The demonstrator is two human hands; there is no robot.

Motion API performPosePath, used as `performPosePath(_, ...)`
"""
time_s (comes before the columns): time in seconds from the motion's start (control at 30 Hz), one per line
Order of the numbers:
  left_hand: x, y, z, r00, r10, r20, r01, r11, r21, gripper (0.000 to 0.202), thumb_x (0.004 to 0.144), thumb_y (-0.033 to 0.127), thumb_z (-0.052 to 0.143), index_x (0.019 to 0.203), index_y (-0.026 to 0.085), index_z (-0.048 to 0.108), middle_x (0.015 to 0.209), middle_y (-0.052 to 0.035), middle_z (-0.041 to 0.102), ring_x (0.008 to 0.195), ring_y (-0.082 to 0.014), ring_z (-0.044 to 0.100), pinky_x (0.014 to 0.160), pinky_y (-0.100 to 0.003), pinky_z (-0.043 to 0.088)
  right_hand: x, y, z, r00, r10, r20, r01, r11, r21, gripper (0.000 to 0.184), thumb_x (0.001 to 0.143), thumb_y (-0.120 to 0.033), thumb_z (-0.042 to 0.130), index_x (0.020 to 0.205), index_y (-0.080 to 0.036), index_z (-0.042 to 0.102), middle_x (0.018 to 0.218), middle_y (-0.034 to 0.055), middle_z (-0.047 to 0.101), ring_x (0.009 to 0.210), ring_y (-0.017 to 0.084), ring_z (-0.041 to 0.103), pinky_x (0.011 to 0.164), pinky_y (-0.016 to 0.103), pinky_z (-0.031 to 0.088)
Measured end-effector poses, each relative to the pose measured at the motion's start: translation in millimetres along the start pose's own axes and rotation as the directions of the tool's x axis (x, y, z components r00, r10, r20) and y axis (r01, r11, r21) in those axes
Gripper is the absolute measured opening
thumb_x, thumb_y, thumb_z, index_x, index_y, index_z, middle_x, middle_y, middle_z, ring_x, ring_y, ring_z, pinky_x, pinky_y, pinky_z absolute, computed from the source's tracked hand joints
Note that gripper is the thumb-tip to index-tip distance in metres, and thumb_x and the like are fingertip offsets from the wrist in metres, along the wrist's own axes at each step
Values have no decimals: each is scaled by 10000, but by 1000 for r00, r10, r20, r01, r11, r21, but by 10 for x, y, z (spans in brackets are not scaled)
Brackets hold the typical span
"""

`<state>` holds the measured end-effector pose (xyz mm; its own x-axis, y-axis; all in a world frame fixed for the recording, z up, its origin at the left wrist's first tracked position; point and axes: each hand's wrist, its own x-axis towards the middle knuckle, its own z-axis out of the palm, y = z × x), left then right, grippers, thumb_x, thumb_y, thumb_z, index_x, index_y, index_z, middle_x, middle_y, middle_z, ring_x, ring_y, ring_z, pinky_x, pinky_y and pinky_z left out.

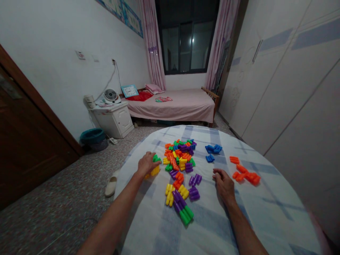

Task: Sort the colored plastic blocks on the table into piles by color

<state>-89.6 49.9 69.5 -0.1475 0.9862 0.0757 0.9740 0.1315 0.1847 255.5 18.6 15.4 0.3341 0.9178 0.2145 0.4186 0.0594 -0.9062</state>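
The left hand [147, 164] is closed narrow over a green block [156, 158] at the near left of a mixed heap of plastic building blocks [179, 156], and seems to hold it. A joined yellow block [155, 171] sits just under the hand's outer edge, though whether the hand grips it too cannot be told. The right hand [224, 186] rests on the cloth with its fingers loosely curled, holding nothing, between the heap and a cluster of orange blocks [245, 174]. The colours look deliberately separated: the blue blocks [213, 149] lie together beyond the heap, and the orange ones keep to the far right, away from the mix. Nearer the person, a joined purple-and-green stack [183, 209] lies on its side beside a yellow stack [169, 194], their ribbed ends fitted together. Everything lies on a round table covered by a checked cloth [265, 212], which keeps the pieces within reach of both hands.
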Motion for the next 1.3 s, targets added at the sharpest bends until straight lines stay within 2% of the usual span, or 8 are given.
performPosePath(0.1,209,79,0,987,-52,153,41,997,72,591,706,548,627,1219,272,531,1238,-81,539,1055,-243,582,797,-297,455,-3,6,-8,1000,4,9,-4,1000,-8,339,742,-381,442,929,-176,637,760,58,675,715,203,644,639,295,461)
performPosePath(0.17,295,88,44,980,-70,186,54,994,92,585,645,498,689,1166,262,565,1194,-87,562,1011,-252,601,758,-292,461,-3,12,-9,1000,17,8,-17,1000,-16,335,741,-386,449,925,-179,636,757,57,675,709,202,642,632,293,460)
performPosePath(0.33,403,-8,155,989,-35,143,24,997,76,407,713,355,653,1099,235,602,1122,-84,599,974,-220,606,739,-263,458,4,37,0,1000,21,14,-20,1000,-19,332,741,-393,457,923,-185,641,768,54,681,717,203,649,652,299,463)
performPosePath(0.5,575,-88,187,997,-25,72,20,998,60,276,789,319,597,1046,221,624,1088,-72,607,987,-194,590,779,-245,454,18,57,4,1000,16,22,-15,999,-31,333,742,-404,459,915,-189,647,758,50,682,700,202,643,638,302,458)
performPosePath(0.73,827,-41,266,998,-54,-13,54,998,28,310,810,263,552,1111,200,594,1130,-88,562,1033,-199,571,844,-262,444,38,34,0,997,74,12,-74,997,-21,362,709,-452,476,898,-195,647,718,54,680,688,218,646,614,311,462)
performPosePath(1.03,838,-68,347,999,-7,-35,4,997,-73,534,742,225,563,1273,216,504,1284,-81,529,1135,-227,524,918,-302,430,52,43,-4,993,110,44,-109,993,-38,380,683,-465,470,893,-198,641,772,56,681,715,226,646,652,329,470)
performPosePath(1.17,878,76,285,989,40,-142,-62,986,-154,462,841,195,416,1298,171,482,1384,-84,443,1291,-191,388,1066,-295,316,61,80,2,994,95,57,-94,995,-29,378,696,-465,472,901,-197,642,793,62,686,730,228,648,659,328,474)
performPosePath(1.3,1007,352,296,985,134,-112,-157,958,-241,391,911,283,361,1244,164,529,1295,-88,535,1215,-181,468,1033,-299,352,82,96,-5,993,105,61,-102,993,-57,388,690,-470,476,896,-191,650,794,69,692,733,232,649,639,325,475)
